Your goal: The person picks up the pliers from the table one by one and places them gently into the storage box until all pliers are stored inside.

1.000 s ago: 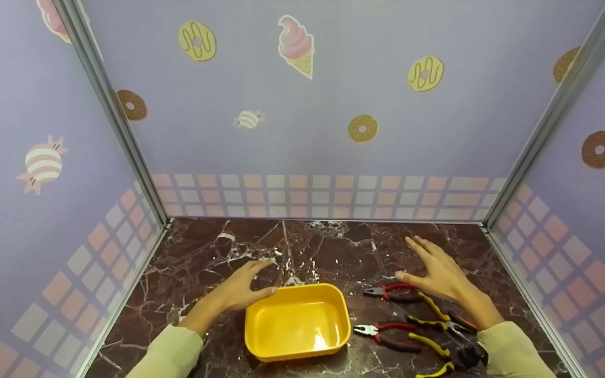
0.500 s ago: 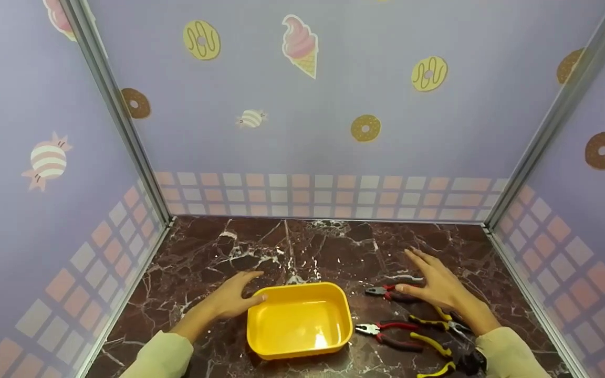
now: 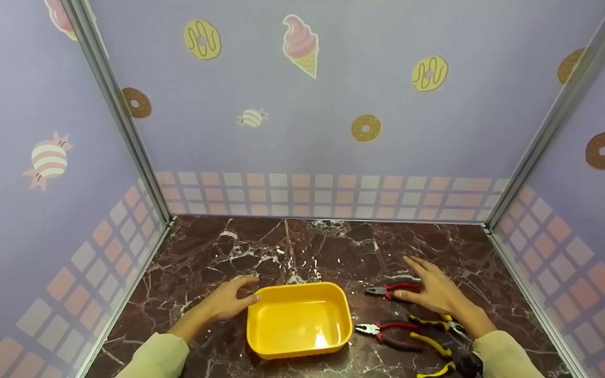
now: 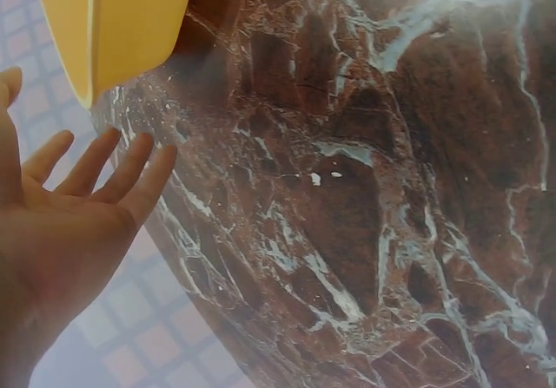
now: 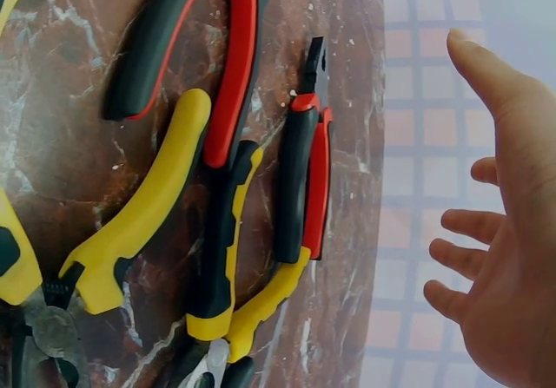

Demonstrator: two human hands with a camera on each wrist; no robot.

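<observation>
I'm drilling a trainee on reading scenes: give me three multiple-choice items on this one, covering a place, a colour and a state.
1. Where does the yellow tub stand relative to the pliers?
A left of them
B right of them
C on top of them

2. What colour is the tabletop?
A white
B dark brown marble
C green

3. How is the right hand?
A fisted
B open, fingers spread
C holding the tub

Key: 1 A, the tub sits left of the tools. 2 B, veined brown stone. 3 B, fingers are extended above the pliers.
</observation>
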